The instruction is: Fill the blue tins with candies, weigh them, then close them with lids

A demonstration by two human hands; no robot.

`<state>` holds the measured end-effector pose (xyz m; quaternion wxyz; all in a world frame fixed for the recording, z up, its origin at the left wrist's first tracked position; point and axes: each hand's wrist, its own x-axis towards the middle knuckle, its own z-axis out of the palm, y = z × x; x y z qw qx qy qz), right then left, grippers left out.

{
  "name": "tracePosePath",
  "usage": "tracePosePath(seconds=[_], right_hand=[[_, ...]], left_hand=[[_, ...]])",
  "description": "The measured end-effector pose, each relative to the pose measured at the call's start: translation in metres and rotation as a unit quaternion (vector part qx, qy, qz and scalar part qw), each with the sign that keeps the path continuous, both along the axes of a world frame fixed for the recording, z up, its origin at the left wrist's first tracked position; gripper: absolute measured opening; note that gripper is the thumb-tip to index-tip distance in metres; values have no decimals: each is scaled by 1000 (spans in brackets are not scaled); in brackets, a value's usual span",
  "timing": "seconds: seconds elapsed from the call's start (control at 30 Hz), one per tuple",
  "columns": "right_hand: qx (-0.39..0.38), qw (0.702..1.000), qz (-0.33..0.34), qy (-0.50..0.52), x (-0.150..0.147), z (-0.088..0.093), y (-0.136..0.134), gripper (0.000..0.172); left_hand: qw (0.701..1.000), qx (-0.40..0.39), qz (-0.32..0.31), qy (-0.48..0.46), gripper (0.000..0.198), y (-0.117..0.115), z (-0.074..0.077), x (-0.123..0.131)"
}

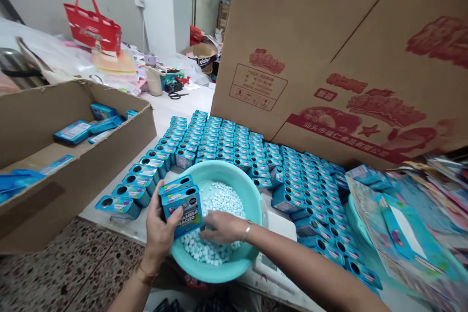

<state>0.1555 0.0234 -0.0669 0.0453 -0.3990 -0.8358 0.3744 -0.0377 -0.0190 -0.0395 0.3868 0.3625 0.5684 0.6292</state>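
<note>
Both hands (163,224) (224,227) close together at basin (226,172)

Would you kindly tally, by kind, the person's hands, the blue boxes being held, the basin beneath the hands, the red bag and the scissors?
Left hand and right hand: 2
Blue boxes held: 2
Basin beneath the hands: 1
Red bag: 1
Scissors: 1 pair
Total: 7
</note>
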Motion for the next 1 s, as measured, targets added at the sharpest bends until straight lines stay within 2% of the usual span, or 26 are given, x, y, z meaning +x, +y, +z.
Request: tracePosePath(seconds=[0.1,0.2,0.33,0.4,0.43,0.47,0.5,0.53,0.57,0.63,0.7,0.73,0.77,0.8,0.83,0.9,1.0], right_hand=[[41,992,30,-113,19,6,-8,60],[30,989,-3,-143,8,1,-26,78],[-34,991,-36,-124,-15,-4,-33,78],[-57,990,-18,-127,-13,0,-25,72],[-56,990,-7,-131,-7,3,-20,67],[-40,990,0,-138,0,7,-15,63],[-11,989,0,-148,8,11,-11,58],[25,986,-8,-165,16,14,-7,55],[61,980,-22,-189,24,16,-4,52],[104,962,-47,-247,35,15,0,49],[91,952,-64,-283,40,10,1,50],[69,953,-77,-284,40,7,2,52],[44,956,-91,-274,40,3,3,56],[17,959,-107,-261,39,0,4,60],[-7,961,-123,-248,38,-3,6,64],[-47,959,-160,-229,37,-10,9,70],[-97,944,-251,-190,33,-24,8,72]], left_hand=[[999,18,-3,49,94,-5,-3,5],[995,24,-3,92,94,-10,-7,10],[983,41,2,179,97,-10,-8,8],[970,66,-3,235,101,-1,1,0],[958,83,-29,273,101,5,9,-5],[939,100,-77,319,99,13,19,-10],[910,112,-151,370,95,21,31,-14],[866,114,-246,421,90,29,42,-16],[812,100,-338,466,87,37,52,-16],[689,60,-481,539,84,51,65,-7],[561,22,-571,599,77,61,63,11],[504,8,-596,625,72,64,57,21],[460,-2,-608,647,67,66,50,30],[433,-10,-610,664,63,67,42,37],[422,-16,-604,676,61,68,35,43],[437,-22,-587,681,60,68,23,47],[471,-17,-570,673,57,64,17,45]])
